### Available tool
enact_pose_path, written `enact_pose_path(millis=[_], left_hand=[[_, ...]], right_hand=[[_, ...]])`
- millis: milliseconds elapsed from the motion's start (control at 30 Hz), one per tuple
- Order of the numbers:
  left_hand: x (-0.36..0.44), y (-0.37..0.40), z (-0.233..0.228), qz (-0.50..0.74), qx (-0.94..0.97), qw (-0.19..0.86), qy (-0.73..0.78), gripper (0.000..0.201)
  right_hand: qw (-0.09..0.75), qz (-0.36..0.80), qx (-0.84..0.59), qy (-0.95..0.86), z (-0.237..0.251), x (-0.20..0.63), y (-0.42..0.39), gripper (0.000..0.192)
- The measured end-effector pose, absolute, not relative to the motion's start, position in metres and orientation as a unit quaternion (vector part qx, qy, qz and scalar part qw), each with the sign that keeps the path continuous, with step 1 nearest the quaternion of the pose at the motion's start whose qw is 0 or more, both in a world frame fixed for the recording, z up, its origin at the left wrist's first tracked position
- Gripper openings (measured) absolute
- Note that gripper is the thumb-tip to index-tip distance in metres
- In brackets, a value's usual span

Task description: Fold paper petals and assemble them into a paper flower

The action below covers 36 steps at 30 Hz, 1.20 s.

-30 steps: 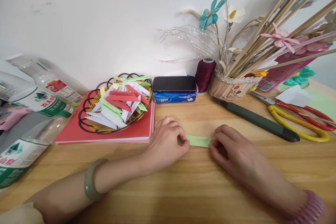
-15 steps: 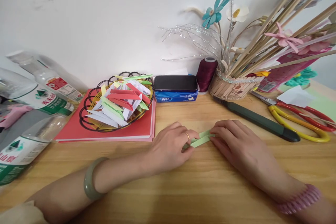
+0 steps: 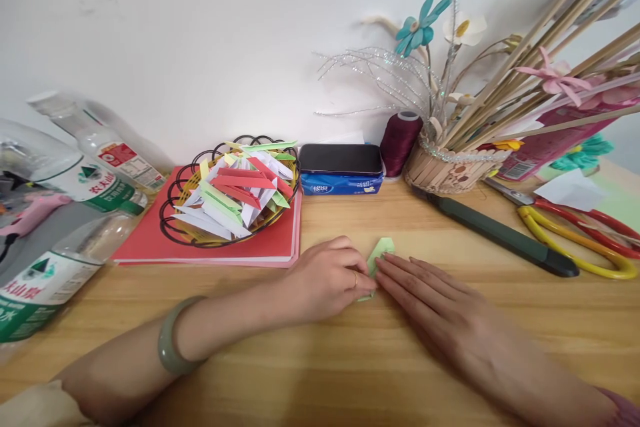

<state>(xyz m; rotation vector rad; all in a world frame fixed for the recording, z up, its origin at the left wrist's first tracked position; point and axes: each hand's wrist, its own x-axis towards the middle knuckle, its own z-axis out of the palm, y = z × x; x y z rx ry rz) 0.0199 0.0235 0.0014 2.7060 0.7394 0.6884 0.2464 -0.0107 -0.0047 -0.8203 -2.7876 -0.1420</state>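
Note:
A small piece of pale green folded paper (image 3: 381, 250) lies on the wooden table between my hands, its pointed upper end showing. My left hand (image 3: 330, 277), wearing a gold ring, is closed with its fingertips pinching the paper's left and lower side. From the right, my right hand (image 3: 440, 307) reaches in with straight fingers lying flat, their tips pressing the paper's right edge. Part of the paper is hidden under the fingers. Beyond my left hand, a black-rimmed basket (image 3: 167, 230) holds a heap of folded paper pieces in white, green and red.
Red sheets (image 3: 145, 240) lie under the basket. A phone (image 3: 340, 159) rests on a blue tissue pack (image 3: 343, 184) beside a maroon thread spool (image 3: 401, 140). At right are a stick-covered flower pot (image 3: 450, 170), a dark green cutter (image 3: 500, 232) and scissors (image 3: 575, 260). Plastic bottles (image 3: 45, 280) lie at left.
The green paper has turned from lying crosswise to pointing away from me and looks flatter. My right hand has gone from curled fingers to straight, flat ones. The view has shifted slightly.

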Motion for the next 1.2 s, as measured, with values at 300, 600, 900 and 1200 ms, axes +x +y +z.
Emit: enact_pose_path(millis=[300,600,900,1200], left_hand=[[0.004,0.027,-0.001,0.180,0.960,0.081,0.198,0.025],[-0.003,0.032,0.002,0.165,0.968,0.080,0.169,0.023],[0.004,0.026,-0.001,0.167,0.958,0.084,0.216,0.025],[0.003,0.032,0.004,0.147,0.956,0.137,0.215,0.019]], right_hand=[[0.083,-0.010,-0.269,-0.959,-0.007,0.245,-0.008,0.049],[0.115,0.016,-0.269,-0.956,0.004,0.240,-0.010,0.041],[0.113,-0.027,-0.274,-0.955,-0.001,0.239,-0.010,0.039],[0.127,0.026,-0.289,-0.949,0.000,0.243,-0.009,0.046]])
